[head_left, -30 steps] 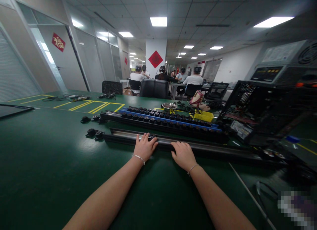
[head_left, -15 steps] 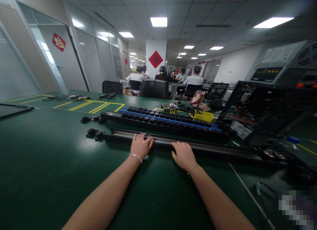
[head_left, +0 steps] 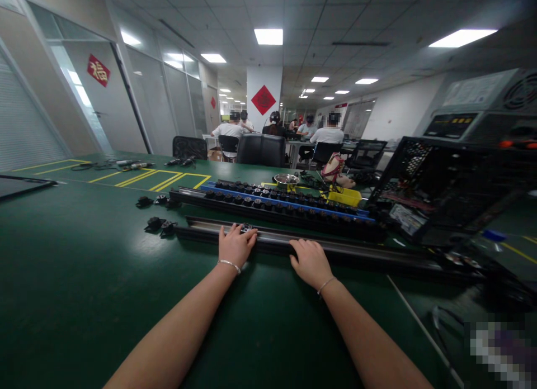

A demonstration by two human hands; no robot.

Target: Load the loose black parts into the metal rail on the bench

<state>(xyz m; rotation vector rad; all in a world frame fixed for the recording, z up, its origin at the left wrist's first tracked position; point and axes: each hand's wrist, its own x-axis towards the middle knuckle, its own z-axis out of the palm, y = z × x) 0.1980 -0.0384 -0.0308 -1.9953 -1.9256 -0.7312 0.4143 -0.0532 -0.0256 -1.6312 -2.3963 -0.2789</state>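
A long black rail point(head_left: 356, 249) with a shiny metal channel lies across the green table in front of me. My left hand point(head_left: 236, 248) is closed over it, fingers curled onto a small black part point(head_left: 248, 228) that sits in the channel. Part of that piece is hidden under the fingers. My right hand point(head_left: 311, 260) grips the near edge of the same rail, a short way to the right, thumb on the near side. Several loose black parts point(head_left: 155, 224) lie by the rail's left end.
Behind the rail, a blue strip point(head_left: 285, 202) runs between rows of black parts. A metal bowl point(head_left: 287, 180), a yellow tray point(head_left: 344, 196) and an open computer case point(head_left: 419, 182) stand beyond. Cables point(head_left: 444, 322) lie at the right. Several people sit at far tables.
My left hand has slid slightly left along the rail, and the small black part has shifted left with it. My right hand has stayed nearly still.
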